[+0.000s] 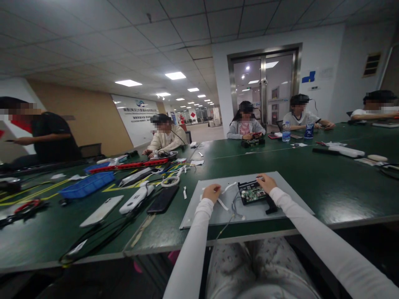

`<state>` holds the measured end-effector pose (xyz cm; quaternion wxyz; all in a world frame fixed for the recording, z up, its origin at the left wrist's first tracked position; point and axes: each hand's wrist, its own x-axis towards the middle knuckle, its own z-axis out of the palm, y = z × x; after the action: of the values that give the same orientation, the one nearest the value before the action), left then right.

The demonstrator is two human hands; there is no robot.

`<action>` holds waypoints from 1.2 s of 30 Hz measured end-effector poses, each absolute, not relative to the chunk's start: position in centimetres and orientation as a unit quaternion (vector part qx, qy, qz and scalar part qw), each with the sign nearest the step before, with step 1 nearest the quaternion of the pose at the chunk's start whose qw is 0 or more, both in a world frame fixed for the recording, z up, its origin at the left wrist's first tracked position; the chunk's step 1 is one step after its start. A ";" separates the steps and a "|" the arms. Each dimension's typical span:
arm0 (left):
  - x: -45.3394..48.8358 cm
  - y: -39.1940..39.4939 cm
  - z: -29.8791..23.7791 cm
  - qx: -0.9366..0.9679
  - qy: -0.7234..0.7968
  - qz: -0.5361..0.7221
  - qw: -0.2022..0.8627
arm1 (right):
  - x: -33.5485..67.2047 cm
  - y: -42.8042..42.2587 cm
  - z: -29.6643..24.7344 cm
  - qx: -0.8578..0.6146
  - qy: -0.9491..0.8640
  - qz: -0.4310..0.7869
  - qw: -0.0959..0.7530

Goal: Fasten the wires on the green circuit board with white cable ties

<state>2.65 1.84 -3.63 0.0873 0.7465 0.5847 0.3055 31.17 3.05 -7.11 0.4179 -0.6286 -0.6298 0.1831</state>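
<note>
A black plastic housing with a green circuit board [253, 194] lies on a grey board [195, 214] in front of me. My right hand [267, 183] grips the housing at its upper right edge, fingers bent over the rim. Left of the housing, my left hand [212, 192] is closed with its fingertips together. Whatever it may hold is too small to tell. White strips [222, 204] lie close by its fingertips. Thin grey wires [233, 204] run from the housing's left side toward the table's front edge, with a small white connector [242, 217] beside them.
To the left are a black phone [163, 199], a white device with a cable [137, 199], a white phone [102, 211] and a blue tray [87, 185]. Several people sit around the green table [343, 199]. Two bottles [286, 132] stand at the back right.
</note>
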 end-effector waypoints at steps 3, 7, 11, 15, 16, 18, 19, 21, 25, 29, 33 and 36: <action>2.6 1.8 -3.7 0.749 0.581 0.304 0.093 | 31.3 2.9 -7.3 -0.640 -0.643 0.161 0.389; 2.6 1.8 -3.8 0.753 0.579 0.298 0.097 | 31.4 3.0 -7.5 -0.642 -0.646 0.169 0.379; 2.6 1.8 -3.8 0.762 0.571 0.292 0.091 | 31.4 3.2 -7.5 -0.637 -0.650 0.158 0.383; 2.7 1.8 -3.9 0.768 0.560 0.295 0.096 | 31.4 3.1 -7.5 -0.607 -0.666 0.176 0.396; 2.7 1.7 -3.9 0.772 0.555 0.294 0.095 | 31.4 3.0 -7.4 -0.591 -0.677 0.183 0.398; 2.7 1.7 -3.8 0.786 0.539 0.290 0.091 | 31.3 2.6 -7.3 -0.558 -0.709 0.191 0.387; 2.7 1.6 -3.8 0.793 0.530 0.288 0.088 | 31.3 2.4 -7.2 -0.545 -0.727 0.191 0.372; 2.8 1.5 -3.8 0.807 0.514 0.280 0.079 | 31.3 1.9 -7.1 -0.528 -0.758 0.193 0.332; 2.8 1.4 -3.8 0.827 0.500 0.251 0.062 | 31.7 1.1 -6.6 -0.478 -0.810 0.214 0.265; 2.8 1.4 -3.9 0.839 0.484 0.235 0.076 | 32.0 0.7 -6.2 -0.446 -0.834 0.230 0.230; 3.0 1.3 -3.8 0.831 0.492 0.242 0.094 | 31.7 0.5 -6.2 -0.456 -0.832 0.223 0.225; 3.1 1.2 -3.8 0.826 0.495 0.250 0.102 | 31.3 0.7 -6.6 -0.468 -0.826 0.201 0.242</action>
<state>3.08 1.24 -3.77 0.1020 0.8259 0.4951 0.2497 31.27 0.68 -6.63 0.2424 -0.4680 -0.8256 0.2015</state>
